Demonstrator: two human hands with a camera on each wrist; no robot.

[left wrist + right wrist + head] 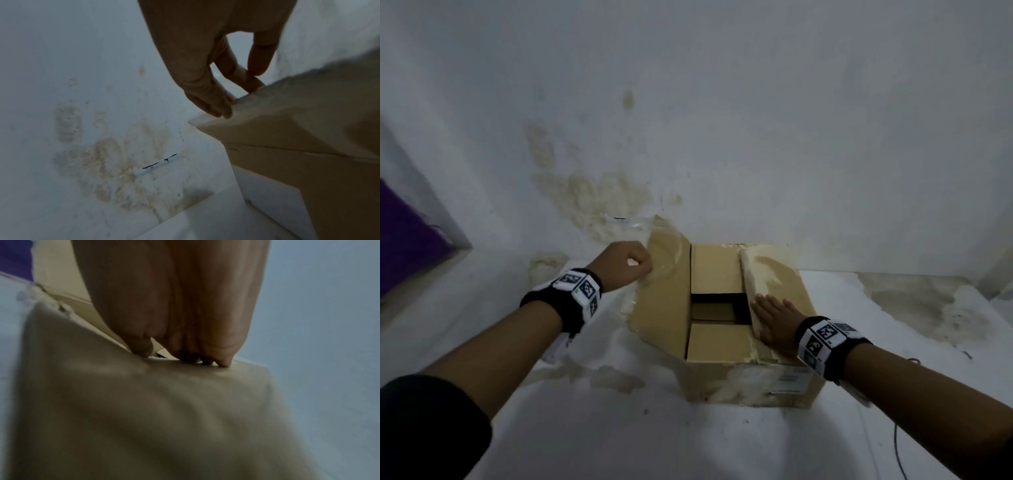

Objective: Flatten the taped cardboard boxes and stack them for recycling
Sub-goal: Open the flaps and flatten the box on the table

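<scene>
A brown cardboard box (750,380) stands on the white surface against the wall, its top partly open and a dark gap showing in the middle. The left flap (664,301) is lifted and swung outward, with shiny clear tape clinging to it. My left hand (631,262) is curled at that flap's outer edge; in the left wrist view the left hand (244,87) pinches the flap's (298,113) edge between thumb and fingers. My right hand (774,318) lies flat on the right flap (774,270). The right wrist view shows the right hand (185,356) pressing fingertips down on the flap (144,402).
A stained white wall (592,198) rises directly behind the box. A purple object (404,240) sits at the far left. A thin black cable (897,442) trails over the white surface at the lower right. Yellowish stains mark the surface right of the box.
</scene>
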